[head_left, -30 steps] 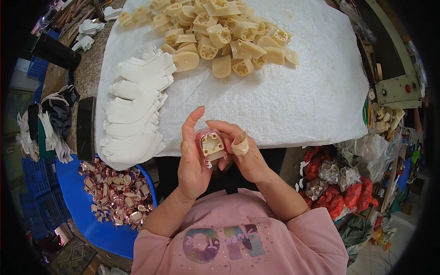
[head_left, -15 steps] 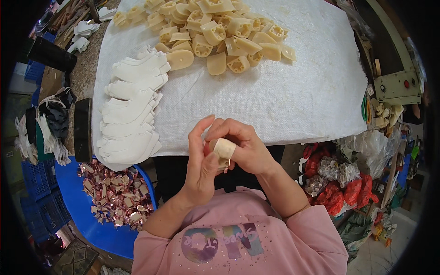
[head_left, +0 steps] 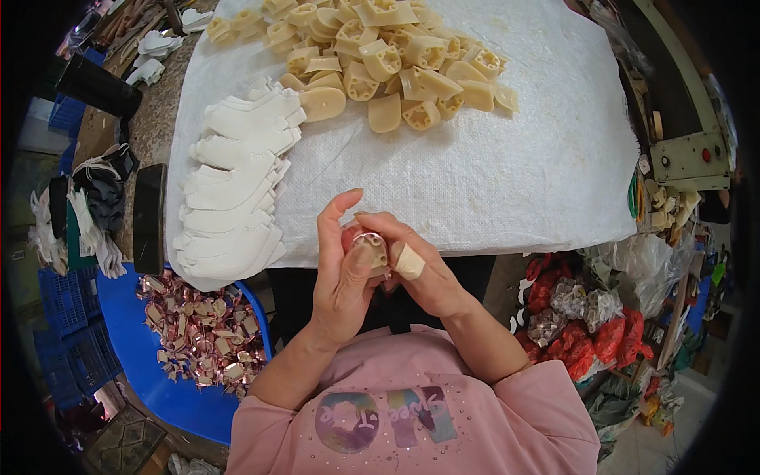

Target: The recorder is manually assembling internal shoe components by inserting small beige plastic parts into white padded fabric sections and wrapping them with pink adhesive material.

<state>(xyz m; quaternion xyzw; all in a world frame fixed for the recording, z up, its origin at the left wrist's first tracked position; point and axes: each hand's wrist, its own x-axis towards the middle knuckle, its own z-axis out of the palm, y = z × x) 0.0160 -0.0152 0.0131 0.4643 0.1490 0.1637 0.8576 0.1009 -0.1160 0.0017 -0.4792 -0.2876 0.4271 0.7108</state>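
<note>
Over the table's near edge, my left hand (head_left: 339,277) and my right hand (head_left: 427,273) are closed together round one small shoe heel (head_left: 375,252). Its hollow cream end faces up, and shiny pink covering shows at its rim. My left thumb presses on that end while the left index finger sticks up. Beige tape (head_left: 408,261) wraps my right thumb; the other right fingers curl behind the heel, partly hidden. Beyond the hands lies a heap of bare cream heels (head_left: 380,59). Overlapping white cut pieces (head_left: 229,190) lie in a row to the left.
A white woven sheet (head_left: 475,174) covers the table. Below its left corner, a blue tub (head_left: 150,388) holds many pink metallic heels (head_left: 210,332). A black phone (head_left: 149,218) lies at the left edge. Red and clear plastic bags (head_left: 609,340) sit at the right beside a machine (head_left: 693,158).
My hands have turned the heel so its hollow end shows more. The taped right thumb has moved right, off the heel's top. The whole view has shifted slightly.
</note>
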